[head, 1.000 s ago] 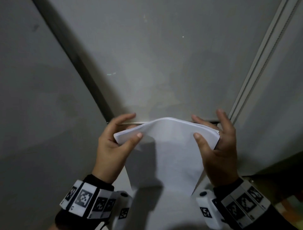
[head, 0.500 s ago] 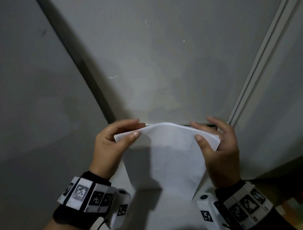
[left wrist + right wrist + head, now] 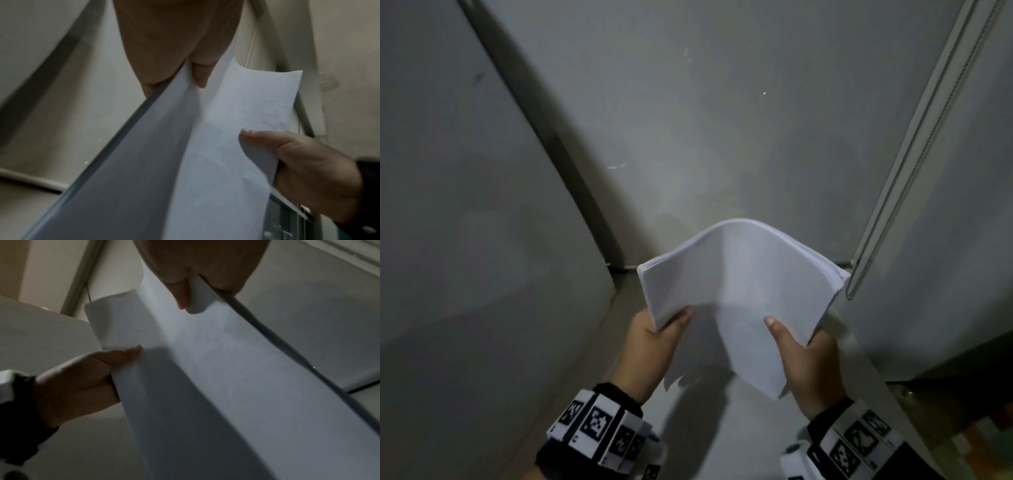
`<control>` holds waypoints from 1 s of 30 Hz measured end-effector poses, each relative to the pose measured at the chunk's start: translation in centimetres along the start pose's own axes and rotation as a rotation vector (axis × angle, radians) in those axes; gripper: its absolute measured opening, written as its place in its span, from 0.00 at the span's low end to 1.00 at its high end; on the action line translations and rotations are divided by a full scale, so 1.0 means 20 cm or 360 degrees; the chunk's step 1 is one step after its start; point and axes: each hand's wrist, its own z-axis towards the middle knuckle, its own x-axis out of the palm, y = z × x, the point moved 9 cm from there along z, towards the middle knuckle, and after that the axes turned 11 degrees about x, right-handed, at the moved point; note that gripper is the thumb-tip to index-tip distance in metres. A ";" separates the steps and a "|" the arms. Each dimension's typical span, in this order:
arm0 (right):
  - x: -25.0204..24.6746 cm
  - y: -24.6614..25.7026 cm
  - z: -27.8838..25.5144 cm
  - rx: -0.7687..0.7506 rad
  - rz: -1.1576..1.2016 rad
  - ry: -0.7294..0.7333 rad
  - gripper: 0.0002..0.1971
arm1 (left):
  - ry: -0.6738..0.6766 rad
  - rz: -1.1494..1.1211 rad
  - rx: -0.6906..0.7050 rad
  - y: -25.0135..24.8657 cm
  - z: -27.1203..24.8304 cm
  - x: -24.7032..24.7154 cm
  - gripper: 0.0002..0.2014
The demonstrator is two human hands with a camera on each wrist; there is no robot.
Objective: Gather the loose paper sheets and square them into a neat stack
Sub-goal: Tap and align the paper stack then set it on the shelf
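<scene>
A stack of white paper sheets (image 3: 739,284) is held up in the air in the head view, bowed upward along its middle. My left hand (image 3: 654,337) grips its left edge, thumb on top. My right hand (image 3: 803,353) grips its right edge the same way, thumb on the top sheet. In the left wrist view the paper stack (image 3: 185,154) runs away from my left hand (image 3: 197,73), with my right hand (image 3: 304,165) on the far edge. From the right wrist, the paper stack (image 3: 205,369) lies between my right hand (image 3: 185,288) and my left hand (image 3: 86,379).
A pale grey table surface (image 3: 715,428) lies below the hands, against a grey wall (image 3: 722,120). A dark vertical strip (image 3: 544,137) runs down the wall at the left. A pale rail with a beaded cord (image 3: 914,144) slants down at the right.
The stack has tipped from standing on its lower edge to a raised, flatter, bowed pose. Both hands have slid from the top corners down to the side edges nearer me.
</scene>
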 end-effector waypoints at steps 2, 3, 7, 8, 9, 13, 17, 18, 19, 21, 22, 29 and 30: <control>0.00 -0.04 0.00 -0.0005 -0.0043 -0.0044 0.14 | -0.0005 0.0047 -0.0036 0.04 -0.04 0.00 0.08; 0.01 -0.09 0.00 0.0042 -0.0051 -0.0034 0.14 | 0.0003 0.0092 -0.0090 0.09 -0.07 0.00 0.07; 0.06 -0.37 0.02 0.0386 -0.0122 0.0075 0.12 | 0.0031 0.0226 -0.0257 0.29 -0.17 0.00 0.04; 0.06 -0.39 0.02 0.0422 -0.0150 0.0066 0.15 | 0.0045 0.0243 -0.0284 0.32 -0.17 0.00 0.04; 0.06 -0.40 0.04 0.0407 -0.0158 0.0071 0.19 | 0.0048 0.0245 -0.0306 0.34 -0.17 0.00 0.04; 0.04 -0.22 0.06 0.0195 -0.0263 0.0047 0.17 | -0.0049 0.0180 -0.0229 0.30 -0.12 -0.04 0.09; -0.07 0.04 0.07 -0.0175 -0.0395 -0.0094 0.26 | -0.0059 -0.0451 -0.0285 0.24 -0.10 -0.03 0.07; -0.11 0.05 0.08 -0.0169 -0.0336 -0.0143 0.32 | -0.0093 -0.0679 -0.0353 0.25 -0.10 -0.03 0.13; -0.14 0.05 0.09 -0.0104 -0.0204 -0.0159 0.38 | -0.0130 -0.0834 -0.0423 0.28 -0.10 -0.04 0.19; -0.13 -0.02 0.08 0.0117 0.0124 -0.0073 0.39 | -0.0153 -0.0982 -0.0526 0.32 -0.11 -0.03 0.23; -0.10 -0.05 0.07 0.0203 0.0283 0.0037 0.33 | -0.0158 -0.1019 -0.0571 0.35 -0.12 -0.02 0.24; -0.05 -0.12 0.05 0.0309 0.0580 0.0338 0.08 | -0.0072 -0.1111 -0.0625 0.38 -0.11 -0.07 0.25; -0.08 -0.11 0.08 0.0258 0.0602 0.0322 0.13 | -0.0115 -0.1138 -0.0561 0.36 -0.07 -0.15 0.25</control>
